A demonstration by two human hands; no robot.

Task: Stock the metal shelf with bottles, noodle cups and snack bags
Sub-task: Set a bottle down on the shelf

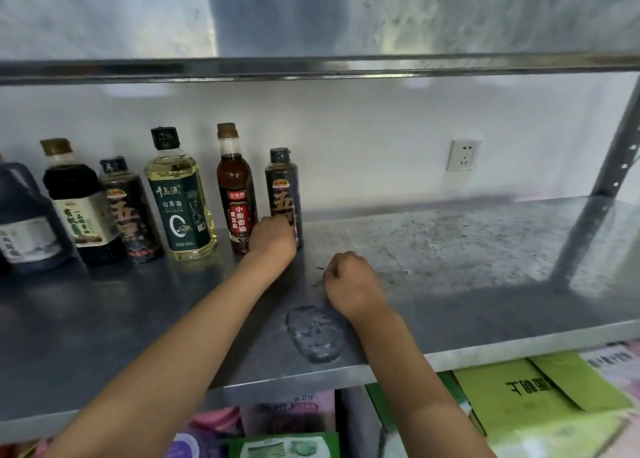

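The left hand (pixel 273 235) wraps the base of a dark sauce bottle (pixel 284 194), holding it upright at the right end of the bottle row (pixel 114 201) on the metal shelf (pixel 485 284), likely to keep the line tidy. The right hand (pixel 349 281) rests curled on the shelf, gripping nothing visible.
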